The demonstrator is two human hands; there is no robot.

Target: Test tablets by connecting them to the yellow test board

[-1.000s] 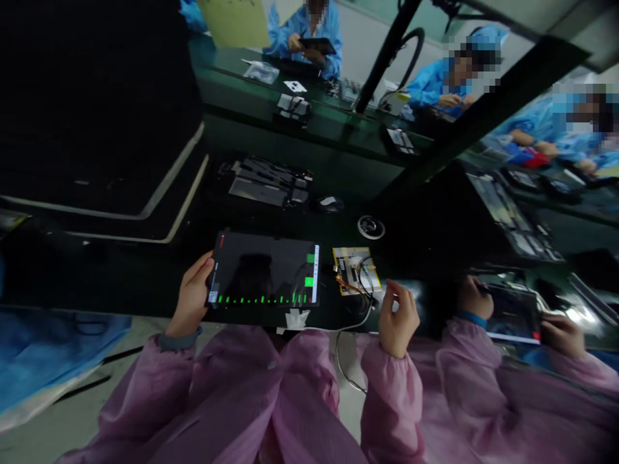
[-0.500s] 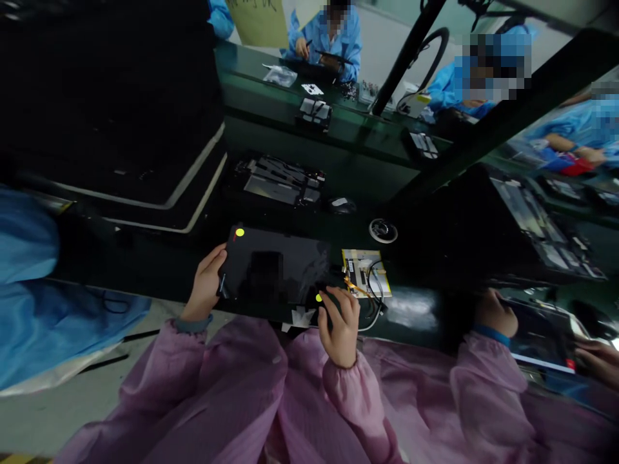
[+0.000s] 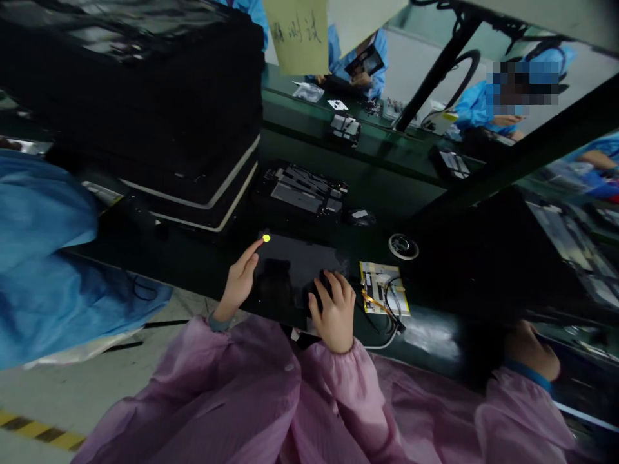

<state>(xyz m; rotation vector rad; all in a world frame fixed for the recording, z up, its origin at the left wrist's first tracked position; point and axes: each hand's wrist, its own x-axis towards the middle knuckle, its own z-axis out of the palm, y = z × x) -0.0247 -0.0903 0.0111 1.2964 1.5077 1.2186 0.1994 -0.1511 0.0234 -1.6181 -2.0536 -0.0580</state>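
Note:
A black tablet [image 3: 294,267] lies flat on the dark green bench in front of me, its screen dark except for a yellow dot at its far left corner. My left hand [image 3: 238,283] grips the tablet's left edge, with the index finger stretched toward the yellow dot. Resting on the screen's near right part, my right hand [image 3: 331,310] has its fingers spread and bent, touching the glass. A yellow circuit board [image 3: 384,287] with black and orange wires sits just right of the tablet.
A stack of black trays [image 3: 159,135] stands at the left rear. Metal parts [image 3: 304,190], a mouse [image 3: 360,217] and a tape roll [image 3: 403,245] lie beyond the tablet. A co-worker's hand [image 3: 532,351] is at my right, a blue-clad person [image 3: 43,258] at my left.
The green bars on the screen gave way to yellow dots. My right hand moved from the circuit board onto the screen and further left. My left index finger stretched out.

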